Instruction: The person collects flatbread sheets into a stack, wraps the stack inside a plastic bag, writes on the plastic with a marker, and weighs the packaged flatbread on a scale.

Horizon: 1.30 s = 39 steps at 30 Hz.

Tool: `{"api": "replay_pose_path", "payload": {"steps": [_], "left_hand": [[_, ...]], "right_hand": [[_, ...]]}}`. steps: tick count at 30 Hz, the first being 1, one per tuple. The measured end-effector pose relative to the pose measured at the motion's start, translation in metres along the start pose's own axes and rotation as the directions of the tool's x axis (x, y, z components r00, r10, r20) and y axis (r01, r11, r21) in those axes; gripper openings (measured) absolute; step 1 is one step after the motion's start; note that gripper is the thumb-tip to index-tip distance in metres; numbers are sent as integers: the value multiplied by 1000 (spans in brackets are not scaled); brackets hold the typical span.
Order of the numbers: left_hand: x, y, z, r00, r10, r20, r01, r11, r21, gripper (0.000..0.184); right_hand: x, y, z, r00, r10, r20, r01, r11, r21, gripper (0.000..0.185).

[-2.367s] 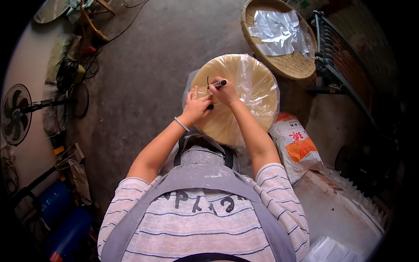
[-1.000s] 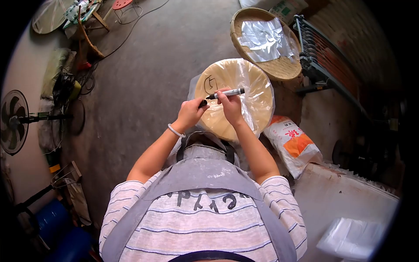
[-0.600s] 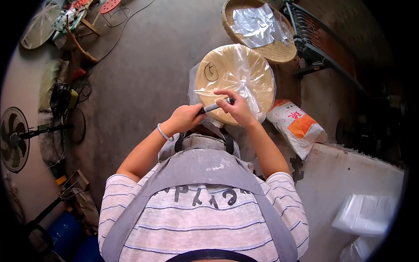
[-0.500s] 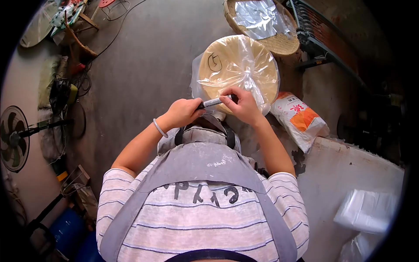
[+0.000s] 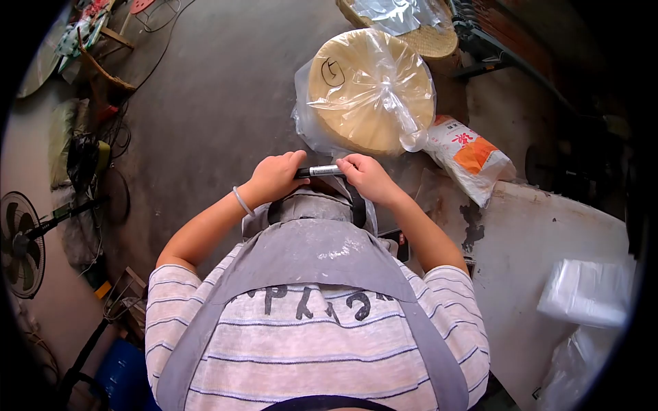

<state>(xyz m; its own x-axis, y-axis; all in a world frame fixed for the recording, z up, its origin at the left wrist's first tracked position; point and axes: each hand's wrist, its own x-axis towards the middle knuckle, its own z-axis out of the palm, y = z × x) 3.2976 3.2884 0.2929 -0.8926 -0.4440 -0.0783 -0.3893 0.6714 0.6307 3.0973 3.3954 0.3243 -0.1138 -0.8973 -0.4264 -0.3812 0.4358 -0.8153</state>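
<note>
A marker pen (image 5: 322, 170) with a pale printed barrel and a dark left end lies level between my two hands, just in front of the grey apron. My left hand (image 5: 277, 176), a pale ring on its wrist, is closed round the dark end. The other end sits in the closed fingers of my right hand (image 5: 369, 179), which cover its tip. Beyond them stands a round, pale yellow stack (image 5: 349, 116) wrapped in a clear plastic bag (image 5: 385, 92) gathered at its top. A dark circled mark (image 5: 332, 71) shows at its upper left.
A woven basket (image 5: 439, 45) with plastic on it is at the back. An orange and white printed sack (image 5: 473, 154) leans right of the stack, near a pale worktop (image 5: 521, 233) holding clear plastic bags (image 5: 586, 291). Fans (image 5: 24, 236) and cables line the left.
Both hands have drawn back toward my body with the marker, which is now more level. My right hand no longer overlaps the bagged stack. The whole view has shifted slightly.
</note>
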Motion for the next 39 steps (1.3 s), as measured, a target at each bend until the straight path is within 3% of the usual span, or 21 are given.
{"api": "replay_pose_path", "payload": {"steps": [1,3,5,6,7,9,11,13,15,18,20,21,24,27,30,33,36,39], "left_hand": [[-2,-3,4,998,-54,-11,53,996,-74,33],[-8,-19,20,991,-113,65,116,992,-52,30],[-9,-38,39,965,-172,198,175,984,0,23],[-5,-45,47,957,-262,129,264,964,-4,15],[0,-41,42,957,-281,69,284,958,-41,14],[8,-29,33,945,-323,-45,316,941,-120,14],[11,-18,34,937,-344,-62,332,931,-151,15],[13,-6,39,917,-393,-69,371,903,-218,16],[17,11,45,886,-463,-13,437,846,-307,26],[22,23,68,840,-539,-62,479,789,-386,25],[24,30,80,790,-608,-76,522,734,-435,21],[25,32,90,779,-623,-72,522,708,-476,20],[23,36,105,740,-671,-45,541,634,-553,17],[31,47,118,676,-736,-33,531,518,-671,18],[43,53,129,681,-730,-47,478,493,-727,18],[57,49,129,696,-717,-28,465,480,-744,21],[70,19,134,679,-730,75,414,297,-861,26],[81,-23,142,515,-816,262,327,-96,-940,32]], "right_hand": [[-3,-5,-4,999,-18,-36,13,992,-129,34],[-14,-19,-8,993,-60,-99,18,927,-375,31],[-12,-17,10,996,-77,37,85,833,-547,31],[-10,-6,26,974,-191,121,224,741,-633,34],[-6,-7,34,950,-128,285,286,724,-628,39],[13,0,24,895,-44,445,310,777,-547,42],[54,-3,-20,967,-160,198,226,897,-380,47],[108,26,-64,925,-322,-202,179,838,-516,46],[140,53,-100,894,-406,-190,74,552,-831,48],[170,88,-128,929,-369,-11,129,355,-926,53],[184,82,-136,960,-238,147,224,335,-915,57],[187,80,-140,958,-167,234,277,331,-902,59],[196,82,-157,988,-156,1,90,566,-819,56],[198,100,-173,986,-97,138,168,489,-856,54],[189,71,-184,929,63,365,317,373,-872,54],[176,65,-200,947,-30,319,287,525,-801,49],[155,58,-204,973,-74,217,216,614,-760,40],[128,66,-201,975,-199,99,214,725,-655,32]]}}
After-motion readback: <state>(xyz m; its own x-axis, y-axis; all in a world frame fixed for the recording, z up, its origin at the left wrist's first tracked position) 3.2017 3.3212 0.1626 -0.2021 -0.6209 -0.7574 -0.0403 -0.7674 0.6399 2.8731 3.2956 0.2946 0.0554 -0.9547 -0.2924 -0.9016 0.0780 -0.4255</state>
